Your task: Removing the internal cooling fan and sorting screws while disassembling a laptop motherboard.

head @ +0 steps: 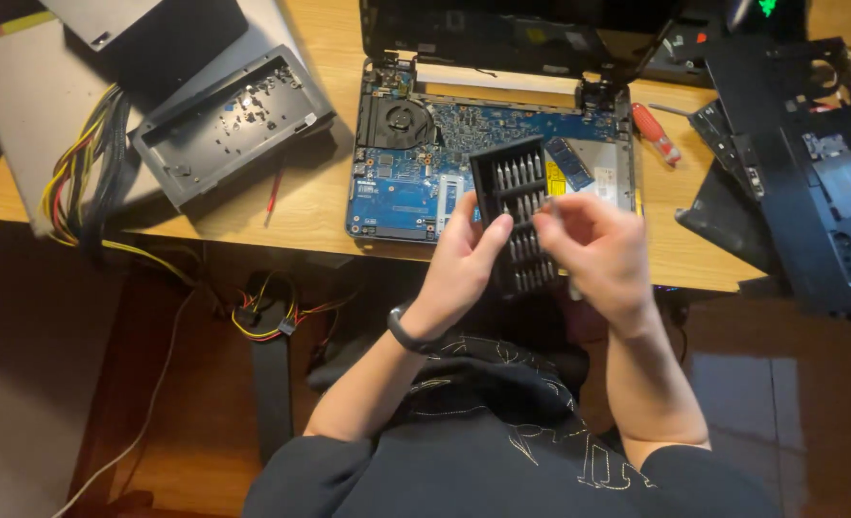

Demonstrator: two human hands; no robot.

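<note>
My left hand [466, 261] grips the left edge of a black screwdriver-bit case [514, 197], holding it tilted above the table's front edge. Rows of silver bits fill the case. My right hand [598, 251] is over the case's right side, fingers curled at the bits; it is blurred, and I cannot tell if it pinches one. A dark watch band sits on my left wrist. Behind the case lies an opened laptop [416, 182] with a blue circuit board and a fan exposed.
A red-handled screwdriver [656, 132] lies right of the laptop. Black laptop casing parts [809, 173] are stacked at the right. A grey tray with screws [229, 125] and a bundle of coloured cables [85, 177] sit at the left, on the wooden table [301, 206].
</note>
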